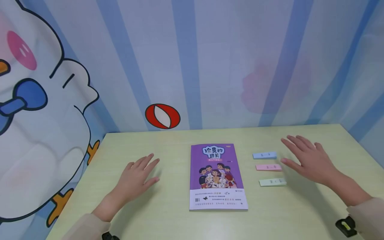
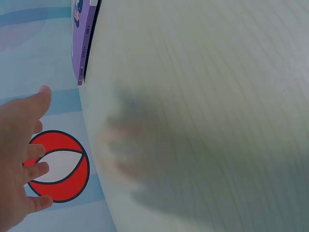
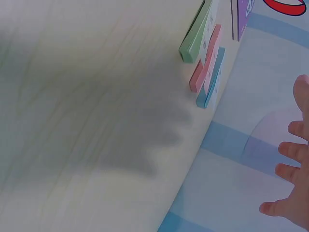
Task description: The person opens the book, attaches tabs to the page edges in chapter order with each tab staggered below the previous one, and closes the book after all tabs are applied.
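A purple book [image 1: 216, 176] with a white lower band lies flat at the middle of the table, its cover facing up. To its right, three narrow sticky-note pads lie in a column: a blue pad [image 1: 264, 155], a pink pad [image 1: 268, 167] and a green pad [image 1: 272, 182]. My left hand [image 1: 135, 180] hovers over the table left of the book, fingers spread and touching nothing. Over the table just right of the pads is my right hand [image 1: 309, 163], also with spread fingers and holding nothing. The left wrist view shows the book's spine [image 2: 83, 48].
The pale wooden table [image 1: 168, 223] meets a blue striped backdrop [image 1: 216, 66] along its far edge. A red and white ball [image 1: 163, 116] and a large white cartoon figure [image 1: 36, 160] are printed on the backdrop. Dark wrist straps show at both sleeves.
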A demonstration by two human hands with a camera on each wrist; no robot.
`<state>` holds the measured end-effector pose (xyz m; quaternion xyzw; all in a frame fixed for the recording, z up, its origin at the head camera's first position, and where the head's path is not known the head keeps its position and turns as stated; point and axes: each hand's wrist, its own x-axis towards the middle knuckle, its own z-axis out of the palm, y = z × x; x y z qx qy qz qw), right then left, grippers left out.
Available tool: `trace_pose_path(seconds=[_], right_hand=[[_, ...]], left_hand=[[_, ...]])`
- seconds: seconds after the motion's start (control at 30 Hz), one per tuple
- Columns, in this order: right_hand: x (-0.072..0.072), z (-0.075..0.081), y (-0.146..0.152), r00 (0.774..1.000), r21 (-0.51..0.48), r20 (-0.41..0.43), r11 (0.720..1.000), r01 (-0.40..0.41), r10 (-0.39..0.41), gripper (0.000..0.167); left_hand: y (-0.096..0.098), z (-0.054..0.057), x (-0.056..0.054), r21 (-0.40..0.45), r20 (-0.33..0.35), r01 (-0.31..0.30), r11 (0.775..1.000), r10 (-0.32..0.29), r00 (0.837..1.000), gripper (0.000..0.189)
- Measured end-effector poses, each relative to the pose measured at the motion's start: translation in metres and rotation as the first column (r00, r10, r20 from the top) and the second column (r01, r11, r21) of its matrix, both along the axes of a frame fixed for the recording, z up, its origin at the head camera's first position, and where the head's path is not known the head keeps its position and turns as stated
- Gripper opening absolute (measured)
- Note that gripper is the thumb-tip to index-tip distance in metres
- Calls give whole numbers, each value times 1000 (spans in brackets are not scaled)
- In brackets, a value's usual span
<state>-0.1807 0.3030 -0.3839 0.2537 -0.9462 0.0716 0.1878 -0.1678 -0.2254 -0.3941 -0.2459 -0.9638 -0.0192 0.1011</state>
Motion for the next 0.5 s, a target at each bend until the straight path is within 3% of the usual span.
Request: trace_pose_path(seconds=[0.1,0.33,0.5], right_hand=[[-2,-1,-8,999,-9,-27,1000,-26,25,61],[-9,-7,-27,999,-39,-5,998,-47,47,51],[-12,-8,-42,995,-28,89,999,-32,34,44]], left_hand=[[5,1,-1,4,-11,17,1000,-17,1000,55],[21,0,-1,16,-13,55,998,-55,998,46],[32,-3,-3,22,27,53,998,-53,998,45]])
